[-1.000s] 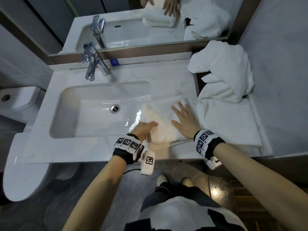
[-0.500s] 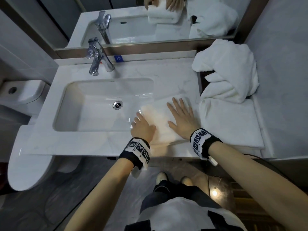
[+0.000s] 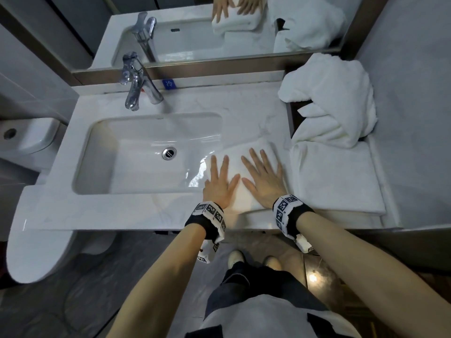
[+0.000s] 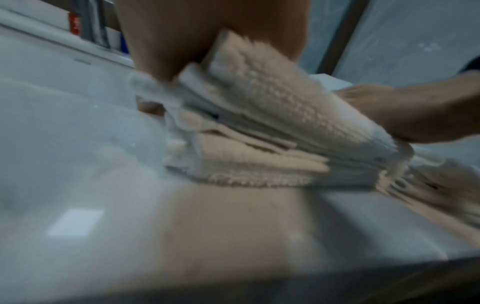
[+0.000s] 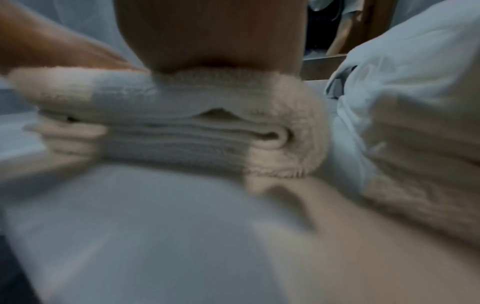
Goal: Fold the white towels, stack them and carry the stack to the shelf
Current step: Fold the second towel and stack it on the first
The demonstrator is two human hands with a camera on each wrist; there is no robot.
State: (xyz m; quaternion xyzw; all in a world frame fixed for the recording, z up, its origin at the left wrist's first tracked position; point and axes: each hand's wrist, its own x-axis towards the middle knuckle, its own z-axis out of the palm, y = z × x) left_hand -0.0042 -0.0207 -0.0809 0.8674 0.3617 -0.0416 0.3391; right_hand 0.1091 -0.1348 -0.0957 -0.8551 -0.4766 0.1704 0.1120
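Flattened out since a moment ago: left hand (image 3: 220, 184), then curled at the near-left corner of the folded towel (image 3: 246, 172), now spread palm-down on it, fingers straight and slightly fanned. Right hand (image 3: 264, 178) likewise flat and wide beside it, thumbs nearly meeting, both pressing the cloth and gripping nothing. Seen from the left wrist, left hand (image 4: 207, 41) bearing on a thick wedge of looped terry, folded towel (image 4: 259, 133) showing several stacked layers with nubby pile and ribbed hem bands. From the right wrist, right hand (image 5: 207, 35) sinking into the soft top layer, folded towel (image 5: 182, 131) rounded at its fold on the right edge. Lying on the glossy, faintly veined marble counter (image 3: 146, 211), left edge overhanging the rim of the rectangular, smooth white basin (image 3: 136, 152). Just to the right, touching or nearly so, a larger flat towel (image 3: 341, 181), neat and rectangular; behind that, a rumpled towel heap (image 3: 339, 103), soft and bulging against the wall. Farther off, a polished chrome faucet (image 3: 136, 81) and the mirror (image 3: 195, 32) doubling the hands.
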